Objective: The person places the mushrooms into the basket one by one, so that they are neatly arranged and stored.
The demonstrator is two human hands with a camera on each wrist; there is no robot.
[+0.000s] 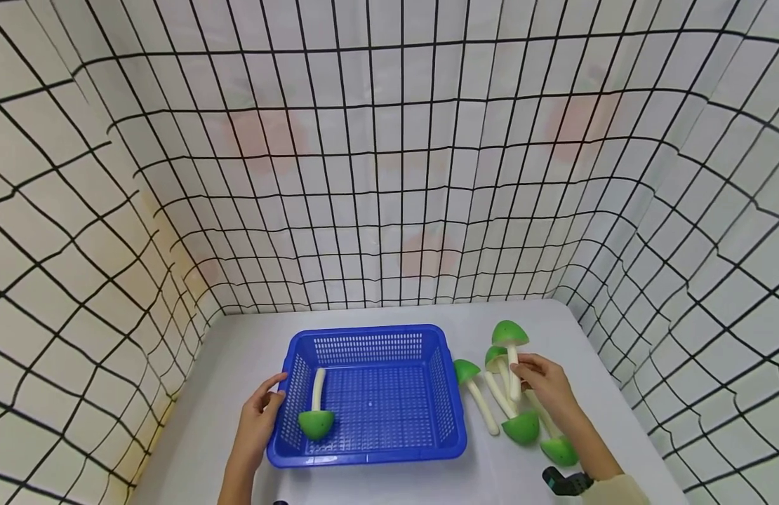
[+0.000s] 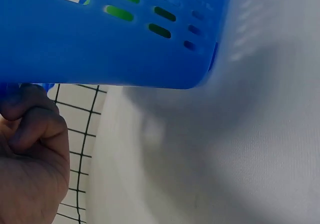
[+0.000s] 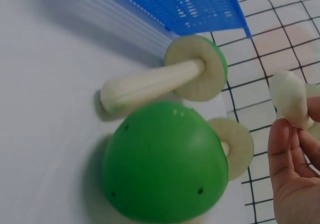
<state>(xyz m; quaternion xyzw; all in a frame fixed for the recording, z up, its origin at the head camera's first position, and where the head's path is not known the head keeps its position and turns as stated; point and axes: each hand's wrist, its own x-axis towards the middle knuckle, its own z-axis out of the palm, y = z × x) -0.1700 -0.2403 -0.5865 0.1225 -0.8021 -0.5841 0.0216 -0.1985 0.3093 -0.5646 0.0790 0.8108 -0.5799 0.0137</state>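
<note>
My left hand [image 1: 258,419] grips the left rim of a blue plastic basket [image 1: 370,459]; the left wrist view shows its curled fingers [image 2: 42,126] at the basket's edge. Inside, at the left, lies a toy mushroom [image 1: 316,423] with a green cap and white stem. To the right of the basket my right hand [image 1: 547,386] pinches another green-capped mushroom [image 1: 509,332] by its stem, cap upward, above several more. Among those, one mushroom [image 1: 467,369] lies beside the basket wall and another [image 1: 521,428] has its cap toward me. In the right wrist view, fingertips pinch the white stem [image 3: 289,98].
A white table [image 1: 250,333] carries everything. Black wire grid panels [image 1: 402,210] stand at the back and both sides, with pale sheeting behind them. One more mushroom [image 1: 558,450] lies close to the right forearm, near a black wrist strap [image 1: 566,482].
</note>
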